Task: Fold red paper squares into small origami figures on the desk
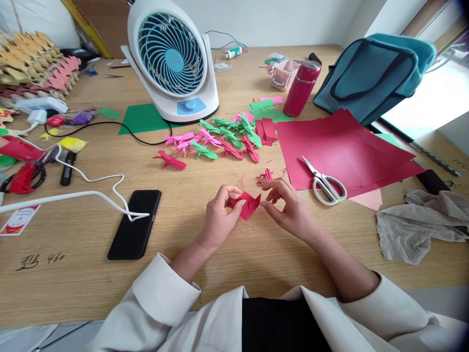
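My left hand [222, 215] pinches a small piece of red paper [248, 207] between thumb and fingers. Creases cross the paper, and its right corner stands up. Close to that raised corner is my right hand [287, 205], its thumb and fingers apart with nothing between them. Just beyond my hands lies a small cut red paper piece [266, 175]. Farther back sits a group of folded paper figures in green [229, 132], pink [183, 142] and red [170, 160]. White-handled scissors [326, 187] rest partly on large red paper sheets [340, 146] at the right.
A white fan [172, 58] stands at the back. Left of my hands lies a black phone [135, 225] with a white cable [84, 194] across it. A red bottle [302, 88], a teal bag [373, 73] and a crumpled cloth [417, 225] are on the right.
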The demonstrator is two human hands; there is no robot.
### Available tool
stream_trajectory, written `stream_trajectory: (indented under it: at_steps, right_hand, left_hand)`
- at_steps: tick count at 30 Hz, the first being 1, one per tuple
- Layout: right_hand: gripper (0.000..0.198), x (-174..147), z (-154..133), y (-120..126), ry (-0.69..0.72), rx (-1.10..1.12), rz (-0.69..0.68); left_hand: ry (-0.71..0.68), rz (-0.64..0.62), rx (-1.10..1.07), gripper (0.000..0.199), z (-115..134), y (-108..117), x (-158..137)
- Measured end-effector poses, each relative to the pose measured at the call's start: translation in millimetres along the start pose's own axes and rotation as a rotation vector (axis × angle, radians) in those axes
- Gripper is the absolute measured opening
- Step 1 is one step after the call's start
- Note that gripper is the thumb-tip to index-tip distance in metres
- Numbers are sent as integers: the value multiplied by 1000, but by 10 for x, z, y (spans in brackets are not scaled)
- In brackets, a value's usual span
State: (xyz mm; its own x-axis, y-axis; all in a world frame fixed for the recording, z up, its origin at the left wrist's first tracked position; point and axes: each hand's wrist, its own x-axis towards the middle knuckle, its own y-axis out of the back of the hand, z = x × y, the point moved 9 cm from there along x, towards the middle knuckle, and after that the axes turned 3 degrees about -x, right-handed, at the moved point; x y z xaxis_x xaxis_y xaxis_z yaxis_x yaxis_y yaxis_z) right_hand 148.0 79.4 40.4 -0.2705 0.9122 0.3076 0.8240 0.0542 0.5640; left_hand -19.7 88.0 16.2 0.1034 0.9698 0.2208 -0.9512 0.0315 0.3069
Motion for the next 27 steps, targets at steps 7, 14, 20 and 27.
stream_trajectory:
  at_steps: [7,14,20,27]
  right_hand:
    - [16,1,-1,-181,15,-79,-211]
    - [9,-50,84,-295,-23,-173,-296]
    - [11,-76,5,-374,40,-287,-355]
    - [10,-112,-36,-402,130,-380,-365]
  left_hand:
    - [33,-96,47,6,-21,-161,-74]
    - [-75,-193,281,11,62,-244,-142]
    - [-128,-246,531,10,110,-279,-164]
    - [-348,-315,546,14,279,-344,-201]
